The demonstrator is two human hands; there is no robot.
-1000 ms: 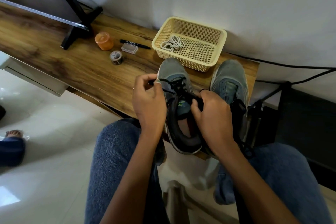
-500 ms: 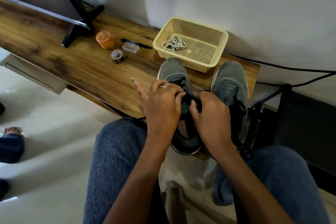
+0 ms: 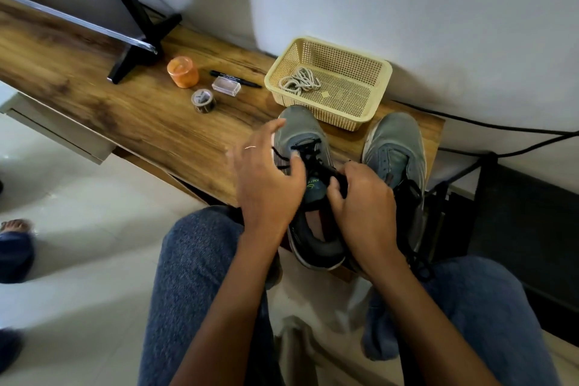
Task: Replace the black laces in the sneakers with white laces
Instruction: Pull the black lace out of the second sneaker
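Note:
Two grey-green sneakers stand on the wooden desk (image 3: 125, 122) with their heels over its front edge. My right hand (image 3: 360, 200) grips the tongue and black lace (image 3: 308, 150) of the left sneaker (image 3: 300, 128). My left hand (image 3: 266, 178) hovers over that shoe's left side, fingers spread and blurred, thumb beside the loosened lace. The right sneaker (image 3: 394, 147) stands untouched, its black lace hanging at the heel. A bundle of white laces (image 3: 299, 81) lies in the cream basket (image 3: 385, 72) behind the shoes.
An orange jar (image 3: 183, 72), a tape roll (image 3: 203, 100), a clear small box (image 3: 226, 88) and a black marker (image 3: 235, 77) lie left of the basket. A black monitor stand (image 3: 138, 41) is at the back left. Cables (image 3: 501, 131) run at right. Another person's foot (image 3: 15, 226) is on the floor.
My left hand pulled a lace end out leftward, went back onto the shoe, and now lifts with fingers spread. My right hand has stayed on the tongue.

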